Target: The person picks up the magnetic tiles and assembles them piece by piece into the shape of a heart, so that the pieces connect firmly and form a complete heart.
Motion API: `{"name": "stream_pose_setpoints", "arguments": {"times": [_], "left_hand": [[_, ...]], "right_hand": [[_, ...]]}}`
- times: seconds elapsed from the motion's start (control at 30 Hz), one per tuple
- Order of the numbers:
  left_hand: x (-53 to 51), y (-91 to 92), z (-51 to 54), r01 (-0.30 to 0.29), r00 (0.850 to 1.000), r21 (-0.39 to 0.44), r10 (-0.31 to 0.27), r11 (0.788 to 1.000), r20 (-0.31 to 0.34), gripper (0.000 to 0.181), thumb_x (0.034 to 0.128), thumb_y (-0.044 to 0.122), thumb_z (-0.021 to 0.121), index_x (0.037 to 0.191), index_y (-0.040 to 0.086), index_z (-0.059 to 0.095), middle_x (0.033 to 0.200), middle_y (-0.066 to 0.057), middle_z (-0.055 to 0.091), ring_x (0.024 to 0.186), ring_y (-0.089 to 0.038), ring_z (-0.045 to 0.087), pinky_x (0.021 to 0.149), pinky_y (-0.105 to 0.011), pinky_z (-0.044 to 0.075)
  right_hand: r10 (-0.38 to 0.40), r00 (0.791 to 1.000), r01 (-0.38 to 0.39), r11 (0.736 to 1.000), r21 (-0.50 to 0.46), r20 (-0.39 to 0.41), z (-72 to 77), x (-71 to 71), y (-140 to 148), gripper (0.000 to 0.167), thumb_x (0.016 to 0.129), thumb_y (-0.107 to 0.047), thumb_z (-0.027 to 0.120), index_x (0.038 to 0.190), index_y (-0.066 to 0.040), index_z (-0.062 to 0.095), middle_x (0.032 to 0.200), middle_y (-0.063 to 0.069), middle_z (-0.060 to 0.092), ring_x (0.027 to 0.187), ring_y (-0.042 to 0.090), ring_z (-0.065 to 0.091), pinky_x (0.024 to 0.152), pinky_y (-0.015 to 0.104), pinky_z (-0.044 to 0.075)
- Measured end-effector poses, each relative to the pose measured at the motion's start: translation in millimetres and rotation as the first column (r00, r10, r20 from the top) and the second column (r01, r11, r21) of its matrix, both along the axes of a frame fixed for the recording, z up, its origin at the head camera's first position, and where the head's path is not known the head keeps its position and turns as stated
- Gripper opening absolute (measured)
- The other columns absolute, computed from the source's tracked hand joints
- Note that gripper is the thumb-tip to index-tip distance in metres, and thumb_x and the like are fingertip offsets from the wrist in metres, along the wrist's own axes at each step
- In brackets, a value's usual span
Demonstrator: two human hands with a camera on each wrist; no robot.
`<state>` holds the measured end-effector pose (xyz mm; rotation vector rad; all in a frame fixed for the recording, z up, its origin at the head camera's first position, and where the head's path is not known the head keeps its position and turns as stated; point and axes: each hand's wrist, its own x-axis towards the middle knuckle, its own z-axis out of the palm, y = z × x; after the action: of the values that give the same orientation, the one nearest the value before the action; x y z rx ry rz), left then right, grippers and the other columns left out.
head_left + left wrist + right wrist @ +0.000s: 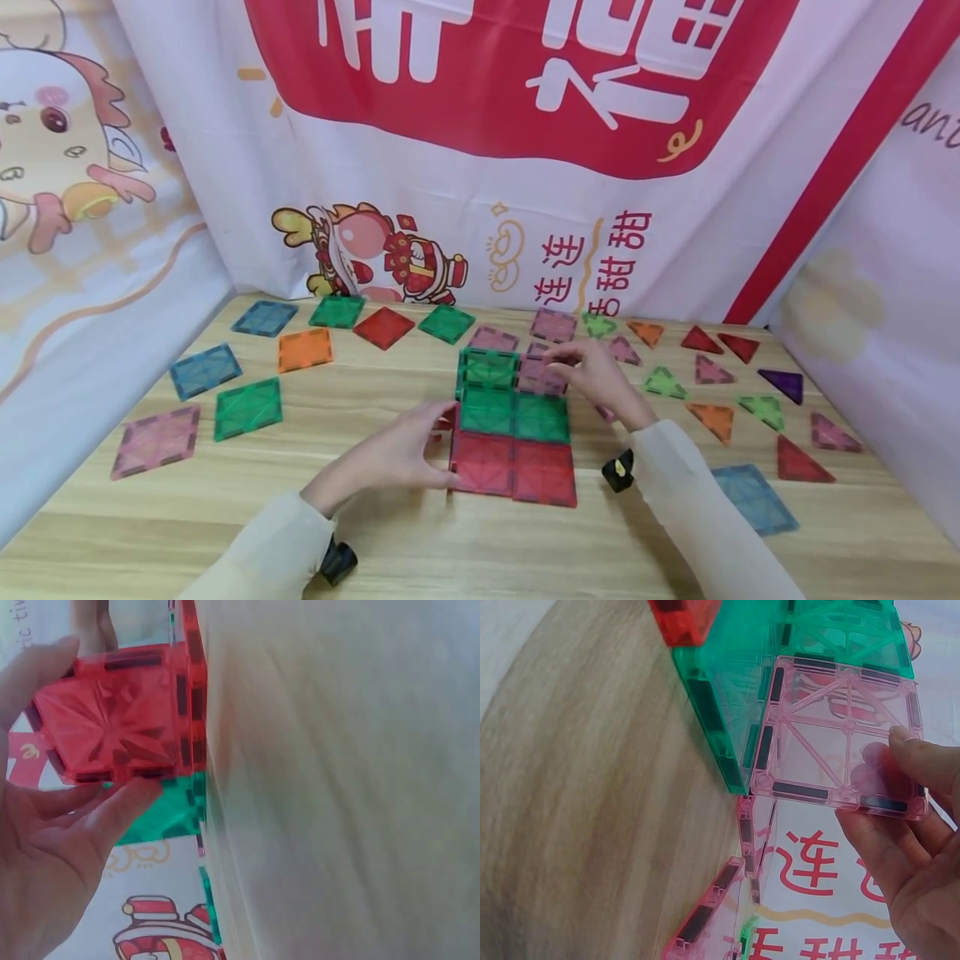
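Observation:
My right hand pinches a pink translucent square magnetic tile by its edge. That tile is upright at the back of a block of tiles, beside an upright green square tile. Two green square tiles and two red square tiles form the rows in front. At the block's front left, my left hand holds an upright red square tile, thumb and fingers at opposite edges. From the head view this red tile appears almost edge-on.
Loose square tiles lie at the left, among them an orange one and a pink one. Several triangle tiles, such as a purple one, spread over the right. A blue square tile lies near my right sleeve. Printed cloth hangs behind the table.

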<state>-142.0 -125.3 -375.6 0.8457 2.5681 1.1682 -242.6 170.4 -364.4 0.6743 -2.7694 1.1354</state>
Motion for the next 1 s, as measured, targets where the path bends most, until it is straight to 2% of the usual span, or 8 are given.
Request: {"name": "stream_pose_setpoints", "arguments": {"times": [0.3, 0.47, 0.53, 0.77, 0.87, 1.0], "left_hand": [[2.7, -2.0, -0.8, -0.015, 0.999, 0.081, 0.011, 0.997, 0.052, 0.084, 0.0788, 0.016, 0.077, 0.143, 0.009, 0.023, 0.136, -0.016, 0.046, 0.123, -0.03, 0.05, 0.1, -0.044, 0.045], [2.4, -1.6, -0.3, -0.03, 0.996, 0.134, 0.018, 0.991, 0.088, 0.093, 0.0806, 0.011, 0.075, 0.148, 0.008, 0.011, 0.14, -0.018, 0.038, 0.128, -0.036, 0.046, 0.102, -0.047, 0.043], [2.1, -1.3, -0.1, -0.024, 0.996, 0.139, 0.012, 0.99, 0.084, 0.095, 0.0811, 0.011, 0.074, 0.15, 0.009, 0.008, 0.144, -0.018, 0.036, 0.13, -0.037, 0.044, 0.102, -0.047, 0.042], [-1.1, -2.3, -1.2, 0.03, 0.997, 0.12, -0.038, 0.992, 0.062, 0.088, 0.0832, 0.014, 0.073, 0.152, 0.016, 0.017, 0.152, -0.014, 0.032, 0.135, -0.035, 0.039, 0.102, -0.045, 0.043], [-2.1, -3.6, -0.5, 0.032, 0.997, 0.112, -0.04, 0.993, 0.064, 0.085, 0.0834, 0.015, 0.073, 0.151, 0.014, 0.021, 0.152, -0.014, 0.033, 0.135, -0.035, 0.04, 0.101, -0.044, 0.044], [-2.7, -5.2, 0.8, 0.012, 0.996, 0.079, -0.018, 0.997, 0.082, 0.083, 0.0838, 0.016, 0.073, 0.151, 0.014, 0.024, 0.152, -0.013, 0.034, 0.134, -0.033, 0.042, 0.101, -0.042, 0.044]], "right_hand": [[-0.001, 1.0, 0.001, 1.0, 0.011, -0.013, 1.9, 0.1, 0.2, 0.018, 0.09, -0.012, 0.065, 0.106, -0.008, 0.073, 0.109, 0.013, 0.07, 0.092, 0.023, 0.065, 0.075, 0.036, 0.054], [-0.003, 1.0, 0.004, 1.0, 0.014, -0.015, 2.5, 0.1, -0.3, 0.018, 0.089, -0.012, 0.066, 0.105, -0.008, 0.073, 0.108, 0.013, 0.07, 0.091, 0.022, 0.065, 0.074, 0.035, 0.054], [-0.002, 1.0, 0.002, 1.0, 0.014, -0.014, 2.0, -0.1, -0.5, 0.018, 0.089, -0.012, 0.066, 0.105, -0.008, 0.073, 0.108, 0.012, 0.07, 0.09, 0.021, 0.065, 0.073, 0.034, 0.053], [0.012, 1.0, -0.011, 1.0, 0.029, -0.021, -1.0, -0.8, -1.8, 0.019, 0.089, -0.011, 0.066, 0.106, -0.005, 0.072, 0.106, 0.013, 0.07, 0.09, 0.022, 0.066, 0.074, 0.034, 0.053], [0.034, 0.999, -0.034, 0.999, 0.027, 0.007, -2.5, -0.5, -0.8, 0.021, 0.089, -0.006, 0.065, 0.109, -0.003, 0.07, 0.105, 0.014, 0.07, 0.093, 0.025, 0.066, 0.075, 0.036, 0.055], [0.059, 0.997, -0.06, 0.998, 0.014, 0.048, -5.4, 2.0, 1.5, 0.025, 0.087, -0.001, 0.064, 0.112, 0.001, 0.067, 0.105, 0.018, 0.068, 0.091, 0.027, 0.067, 0.07, 0.032, 0.055]]}}
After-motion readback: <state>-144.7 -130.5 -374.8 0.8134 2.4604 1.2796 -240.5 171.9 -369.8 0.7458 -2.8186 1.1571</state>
